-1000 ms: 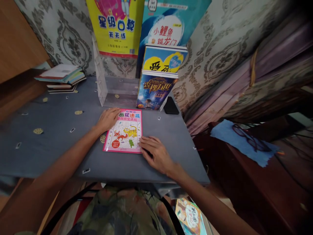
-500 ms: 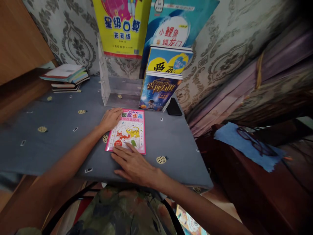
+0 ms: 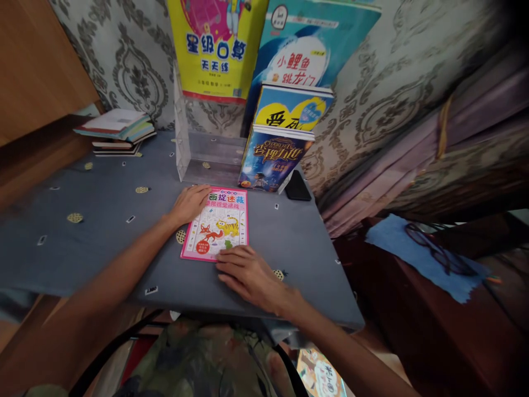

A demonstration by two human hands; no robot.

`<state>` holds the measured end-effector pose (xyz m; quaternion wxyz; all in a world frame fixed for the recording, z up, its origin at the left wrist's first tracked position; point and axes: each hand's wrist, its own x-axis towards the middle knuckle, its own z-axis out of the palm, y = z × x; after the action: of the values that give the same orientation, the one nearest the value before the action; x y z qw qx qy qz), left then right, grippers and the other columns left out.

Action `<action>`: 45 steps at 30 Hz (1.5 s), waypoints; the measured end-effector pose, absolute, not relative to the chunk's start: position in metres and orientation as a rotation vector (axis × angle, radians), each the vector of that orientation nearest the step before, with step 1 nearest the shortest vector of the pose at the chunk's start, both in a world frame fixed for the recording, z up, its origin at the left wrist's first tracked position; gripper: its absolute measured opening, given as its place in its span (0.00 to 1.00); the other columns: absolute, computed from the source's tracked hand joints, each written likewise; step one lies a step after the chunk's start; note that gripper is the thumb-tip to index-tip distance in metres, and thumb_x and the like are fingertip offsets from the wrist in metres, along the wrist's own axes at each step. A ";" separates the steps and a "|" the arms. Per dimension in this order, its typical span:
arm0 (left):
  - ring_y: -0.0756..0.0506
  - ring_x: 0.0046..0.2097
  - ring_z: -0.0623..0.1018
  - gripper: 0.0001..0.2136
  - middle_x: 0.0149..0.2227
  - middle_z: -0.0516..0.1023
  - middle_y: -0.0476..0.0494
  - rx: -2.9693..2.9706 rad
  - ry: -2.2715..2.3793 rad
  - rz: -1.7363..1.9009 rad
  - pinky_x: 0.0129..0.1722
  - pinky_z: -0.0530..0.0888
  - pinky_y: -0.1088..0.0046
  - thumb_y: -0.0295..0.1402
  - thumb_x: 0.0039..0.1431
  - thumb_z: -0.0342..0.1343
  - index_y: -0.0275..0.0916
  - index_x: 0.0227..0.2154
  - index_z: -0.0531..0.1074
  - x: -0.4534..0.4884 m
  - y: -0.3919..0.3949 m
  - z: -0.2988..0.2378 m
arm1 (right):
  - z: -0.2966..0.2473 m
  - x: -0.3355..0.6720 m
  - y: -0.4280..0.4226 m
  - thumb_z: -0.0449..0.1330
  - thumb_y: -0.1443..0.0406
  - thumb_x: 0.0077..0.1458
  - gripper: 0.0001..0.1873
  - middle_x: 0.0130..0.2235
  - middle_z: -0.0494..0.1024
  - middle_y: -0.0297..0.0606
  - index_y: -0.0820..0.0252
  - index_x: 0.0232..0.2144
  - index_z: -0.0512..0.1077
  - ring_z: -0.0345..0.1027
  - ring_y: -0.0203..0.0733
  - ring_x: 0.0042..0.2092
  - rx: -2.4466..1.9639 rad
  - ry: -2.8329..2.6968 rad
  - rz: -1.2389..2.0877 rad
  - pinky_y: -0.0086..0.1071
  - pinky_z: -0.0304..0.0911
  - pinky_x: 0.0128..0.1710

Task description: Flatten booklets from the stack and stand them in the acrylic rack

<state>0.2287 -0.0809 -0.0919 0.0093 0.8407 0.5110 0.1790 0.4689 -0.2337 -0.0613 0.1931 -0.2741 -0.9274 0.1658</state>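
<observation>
A thin pink children's book [image 3: 219, 223] with a tiger and a fox on its cover lies flat on the grey table [image 3: 95, 231]. My left hand [image 3: 189, 203] rests on its top left corner, fingers stretched out flat. At the book's near edge my right hand [image 3: 246, 273] lies flat on the table, fingers spread, fingertips touching the lower right corner. Neither hand grips anything.
A clear acrylic stand [image 3: 194, 151] sits behind the book. Two upright books [image 3: 275, 157] lean at its right, a black phone [image 3: 297, 187] beside them. Big yellow [image 3: 217, 47] and blue [image 3: 301, 52] books lean on the wall. A book stack [image 3: 118, 129] lies far left.
My right hand slid from the book's right edge to its near edge and then a little rightward. The left hand stayed on the top left corner. The view shifted slightly.
</observation>
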 end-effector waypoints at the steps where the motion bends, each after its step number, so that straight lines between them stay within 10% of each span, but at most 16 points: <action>1: 0.41 0.59 0.72 0.19 0.61 0.72 0.40 2.631 1.597 0.553 0.60 0.66 0.59 0.33 0.70 0.43 0.38 0.57 0.70 0.229 -0.081 -0.092 | -0.061 0.476 -0.230 0.52 0.62 0.69 0.14 0.50 0.81 0.41 0.59 0.47 0.75 0.70 0.44 0.55 -0.819 -2.577 0.448 0.42 0.64 0.56; 12: 0.40 0.47 0.73 0.14 0.43 0.75 0.36 2.895 1.671 0.324 0.47 0.70 0.62 0.30 0.69 0.44 0.35 0.43 0.76 0.235 -0.094 -0.067 | -0.060 0.476 -0.222 0.55 0.68 0.64 0.10 0.46 0.79 0.46 0.61 0.43 0.76 0.70 0.49 0.44 -1.285 -2.457 0.212 0.43 0.69 0.46; 21: 0.38 0.51 0.74 0.13 0.48 0.76 0.36 2.815 1.660 0.123 0.50 0.71 0.61 0.34 0.70 0.46 0.35 0.46 0.74 0.253 -0.115 -0.048 | -0.044 0.449 -0.240 0.63 0.61 0.60 0.24 0.60 0.73 0.47 0.60 0.57 0.71 0.65 0.47 0.61 -0.737 -2.411 1.016 0.42 0.60 0.61; 28: 0.35 0.58 0.70 0.22 0.57 0.72 0.33 2.847 1.486 0.179 0.56 0.68 0.56 0.46 0.69 0.47 0.35 0.55 0.69 0.267 -0.152 -0.050 | -0.063 0.453 -0.189 0.52 0.63 0.65 0.15 0.31 0.81 0.35 0.61 0.37 0.79 0.73 0.36 0.29 -0.917 -1.851 1.162 0.28 0.67 0.31; 45: 0.37 0.46 0.78 0.17 0.45 0.79 0.32 2.793 1.689 -0.199 0.38 0.74 0.65 0.36 0.71 0.41 0.34 0.44 0.74 0.304 -0.172 -0.031 | -0.104 0.492 -0.116 0.53 0.54 0.64 0.16 0.37 0.83 0.39 0.56 0.46 0.71 0.79 0.40 0.38 -1.074 -1.304 0.969 0.32 0.71 0.35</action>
<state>0.3041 -0.1721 -0.0309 -0.0639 0.8524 0.5154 -0.0606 0.4924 -0.1156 -0.1041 0.5619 -0.4561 -0.5539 0.4116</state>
